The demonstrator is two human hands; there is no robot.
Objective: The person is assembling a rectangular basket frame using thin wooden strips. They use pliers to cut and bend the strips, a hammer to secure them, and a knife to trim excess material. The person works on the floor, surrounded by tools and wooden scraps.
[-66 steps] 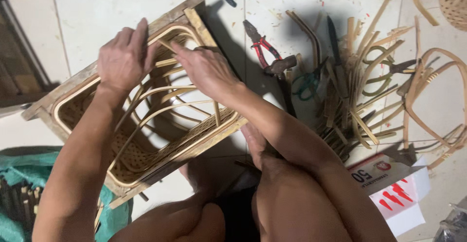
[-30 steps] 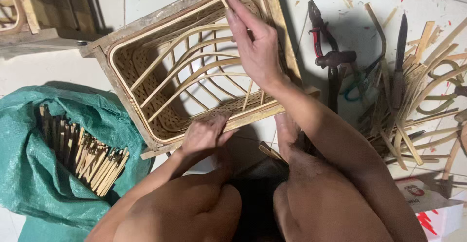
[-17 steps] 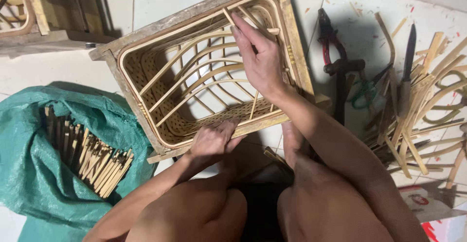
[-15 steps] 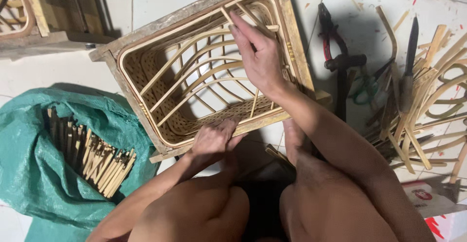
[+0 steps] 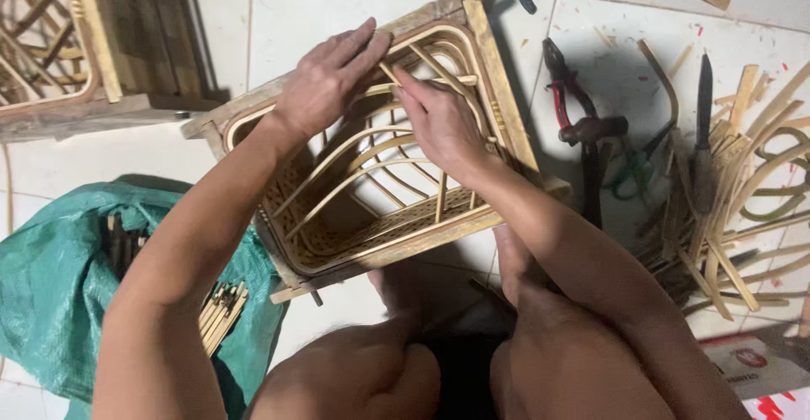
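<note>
The rattan frame [image 5: 371, 146] sits on the tiled floor [image 5: 295, 2], tipped on its side just ahead of the person's knees, its open face turned up toward the camera. The left hand [image 5: 325, 78] lies flat and wide over the far rim of the frame, fingers spread across the wooden edge and pressing it down. Just to its right, the right hand [image 5: 439, 121] is narrowed, its fingertips pinched on a thin cane strip [image 5: 422, 78] that runs diagonally across the upper corner.

Doing this well seems to rest on the left hand keeping firm, even pressure so the frame does not rock, while the right hand guides the strip along the existing curved ribs without kinking it. A low grip near the joint should give better control than one far along the strip.

Further right of the right hand lie red-handled pliers [image 5: 561, 91] and a heap of cut cane pieces [image 5: 726, 184]. Left of the left arm, a green sack [image 5: 59, 293] holds short sticks [image 5: 221, 310].
</note>
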